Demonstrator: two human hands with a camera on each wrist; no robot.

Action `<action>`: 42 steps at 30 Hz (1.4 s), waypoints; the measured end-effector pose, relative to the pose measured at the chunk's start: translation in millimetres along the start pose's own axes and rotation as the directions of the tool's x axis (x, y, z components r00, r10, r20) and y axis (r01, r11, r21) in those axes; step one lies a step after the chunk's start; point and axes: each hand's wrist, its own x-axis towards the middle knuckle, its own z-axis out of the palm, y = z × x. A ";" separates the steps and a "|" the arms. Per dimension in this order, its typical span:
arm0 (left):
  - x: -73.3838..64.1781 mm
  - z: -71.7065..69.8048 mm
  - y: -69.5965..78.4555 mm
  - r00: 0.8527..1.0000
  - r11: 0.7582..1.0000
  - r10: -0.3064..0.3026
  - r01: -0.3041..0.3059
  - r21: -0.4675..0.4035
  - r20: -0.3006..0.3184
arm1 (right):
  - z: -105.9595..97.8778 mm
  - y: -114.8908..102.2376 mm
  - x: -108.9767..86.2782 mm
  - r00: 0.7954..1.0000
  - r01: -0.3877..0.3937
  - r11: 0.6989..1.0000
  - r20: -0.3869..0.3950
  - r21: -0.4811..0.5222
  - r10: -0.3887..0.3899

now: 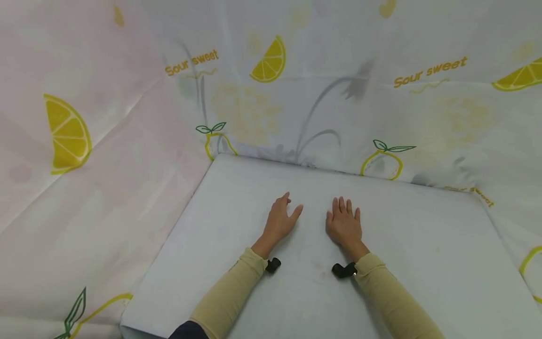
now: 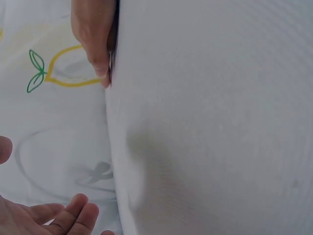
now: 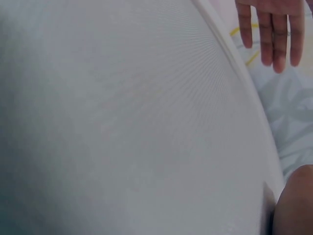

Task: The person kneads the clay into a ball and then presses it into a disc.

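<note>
My left hand (image 1: 279,220) is held over the white tabletop (image 1: 237,197), thumb spread away from the fingers, and holds nothing. To its right, my right hand (image 1: 344,227) lies palm down with its fingers extended, also holding nothing; whether it touches the surface I cannot tell. A gap of bare table separates the two. In the left wrist view, fingers of the left hand (image 2: 68,215) show at the lower left and the right hand (image 2: 93,34) at the top. The right wrist view catches the left hand's straight fingers (image 3: 266,39) and a piece of the right hand (image 3: 296,203).
Behind and to the left of the table hangs a pale curtain (image 1: 296,108) printed with lemons and the words "Sour sweet". Each wrist carries a small black device, the left one (image 1: 274,265) and the right one (image 1: 343,270), below beige sleeves (image 1: 228,292).
</note>
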 end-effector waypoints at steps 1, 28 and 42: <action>-0.5 -0.8 -0.6 1.000 1.000 -0.005 0.005 -0.001 -0.004 | -0.3 -0.2 -0.2 1.000 0.000 1.000 0.004 -0.003 0.000; 1.7 -18.8 -11.4 0.998 1.000 -0.025 0.025 -0.001 -0.058 | -2.6 2.4 7.6 1.000 0.000 1.000 0.000 -0.006 0.000; 1.2 -25.5 -17.2 0.996 0.999 -0.053 0.053 0.003 -0.067 | 1.7 0.0 10.0 1.000 -0.009 1.000 0.030 0.015 0.008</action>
